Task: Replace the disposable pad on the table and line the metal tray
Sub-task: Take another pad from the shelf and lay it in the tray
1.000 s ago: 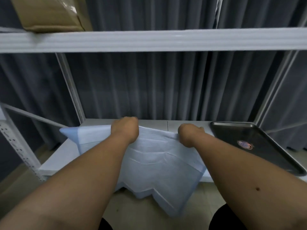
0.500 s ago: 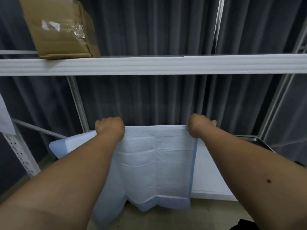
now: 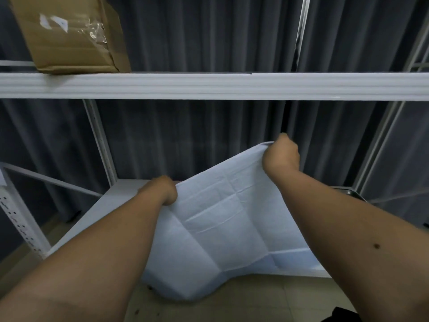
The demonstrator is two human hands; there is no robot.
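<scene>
My left hand (image 3: 162, 190) grips the top edge of the disposable pad (image 3: 222, 219) low, near the white bench (image 3: 120, 194), while my right hand (image 3: 281, 156) pinches the same edge higher up, so the creased sheet slopes between them and hangs past the bench front. A corner of the metal tray (image 3: 355, 192) peeks behind my right forearm. A cardboard box (image 3: 69, 36) sits on the shelf (image 3: 232, 86) above.

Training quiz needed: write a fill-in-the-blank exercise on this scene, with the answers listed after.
1. Both hands grip the top edge of the disposable ____.
2. The right hand is held ____ than the left hand.
3. On the upper shelf at far left sits a cardboard ____.
4. The pad's lower edge hangs past the front of the white ____.

Answers: pad; higher; box; table
</scene>
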